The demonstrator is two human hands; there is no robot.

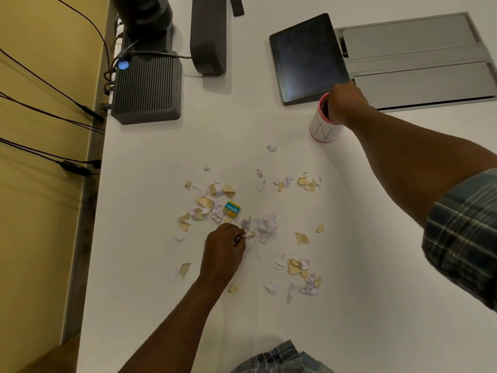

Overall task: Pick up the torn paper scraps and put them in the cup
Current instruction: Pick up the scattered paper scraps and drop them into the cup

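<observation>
From the head view we see our left hand (224, 244) with its fingers pinched on crumpled white and tan paper scraps (265, 224) strewn over the smooth white table (150, 238), while our right hand (345, 102), fingers curled downward, covers the mouth of the upright, red-rimmed cylindrical cup (321, 130).

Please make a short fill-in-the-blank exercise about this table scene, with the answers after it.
1. The right hand is at the mouth of the ____.
2. The left hand pinches paper ____ on the table.
3. The letter on the cup is ____.
4. The small yellow and blue box lies among the scraps, in front of the ____ hand.

Answers: cup; scraps; N; left
</observation>
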